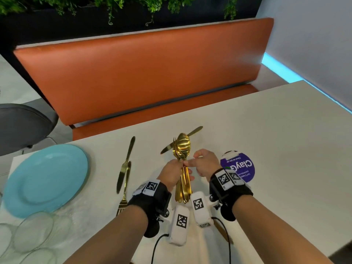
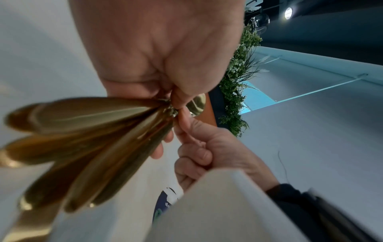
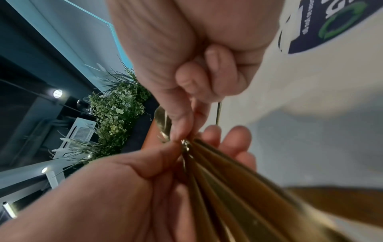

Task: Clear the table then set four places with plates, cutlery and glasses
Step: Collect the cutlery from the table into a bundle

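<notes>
My left hand (image 1: 172,173) holds a bundle of shiny gold spoons and forks (image 1: 182,149), my grip curled round the necks so the bowls stand above my fist and the handles fan out below it. My right hand (image 1: 204,164) meets it from the right, thumb and forefinger pinching one neck in the bundle while the other fingers curl in; which piece I pinch is hidden among the stacked bowls. In both wrist views the handles are a gold blur, too soft to count.

Behind my grip a gold knife (image 1: 181,140) lies on the white desk (image 1: 276,140), its middle hidden by the spoons. Left of my grip lie another gold knife (image 1: 125,164) and a gold fork (image 1: 124,189). Further left sits a round pale blue plate (image 1: 46,180), and near it clear glasses (image 1: 32,233), partly cut off by the picture's edge. Just right of my grip a round purple sticker (image 1: 241,166) lies on the desk, part covered by my right wrist.
</notes>
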`<state>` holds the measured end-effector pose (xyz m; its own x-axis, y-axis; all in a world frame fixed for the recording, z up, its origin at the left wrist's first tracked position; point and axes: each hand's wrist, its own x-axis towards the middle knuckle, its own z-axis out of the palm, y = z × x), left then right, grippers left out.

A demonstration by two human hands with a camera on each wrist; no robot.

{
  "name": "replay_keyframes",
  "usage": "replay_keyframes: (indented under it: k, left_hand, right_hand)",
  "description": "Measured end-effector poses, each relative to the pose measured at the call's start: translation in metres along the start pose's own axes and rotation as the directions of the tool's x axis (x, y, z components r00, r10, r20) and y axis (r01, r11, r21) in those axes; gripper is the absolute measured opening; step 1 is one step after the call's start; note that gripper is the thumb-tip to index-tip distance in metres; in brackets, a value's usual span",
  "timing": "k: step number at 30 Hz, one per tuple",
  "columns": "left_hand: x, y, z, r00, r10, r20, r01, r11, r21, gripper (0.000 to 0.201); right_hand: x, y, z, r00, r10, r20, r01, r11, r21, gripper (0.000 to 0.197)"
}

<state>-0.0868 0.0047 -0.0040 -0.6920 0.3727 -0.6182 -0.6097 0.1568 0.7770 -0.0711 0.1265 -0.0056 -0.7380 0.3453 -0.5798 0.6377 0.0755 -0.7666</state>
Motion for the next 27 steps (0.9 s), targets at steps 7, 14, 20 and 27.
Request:
replay_keyframes:
  k: [7,14,20,27]
  left_hand:
    - [-0.04,-0.018,-0.022,1.0,0.002,-0.011,-0.002,0.999,-0.039,0.031]
    - [-0.064,-0.038,-0.049,0.997,0.061,-0.036,-0.057,0.994,0.091,0.022]
    - [-0.078,-0.052,-0.088,0.965,0.097,-0.242,-0.048,0.979,0.2,0.013]
    - [-0.093,-0.069,-0.113,0.95,0.092,-0.299,-0.022,0.974,0.227,0.014]
  right_hand:
    - [-0.05,0.012,0.041,0.996,-0.07,-0.063,0.068,0.997,-0.029,0.022]
    - [-0.08,0.028,0.064,0.985,-0.17,-0.015,0.167,0.981,-0.101,0.022]
    - [-0.111,0.06,0.079,0.978,-0.103,0.182,0.183,0.846,-0.501,0.025]
    - [-0.144,0.107,0.12,0.889,0.079,0.451,0.33,0.572,-0.751,0.024]
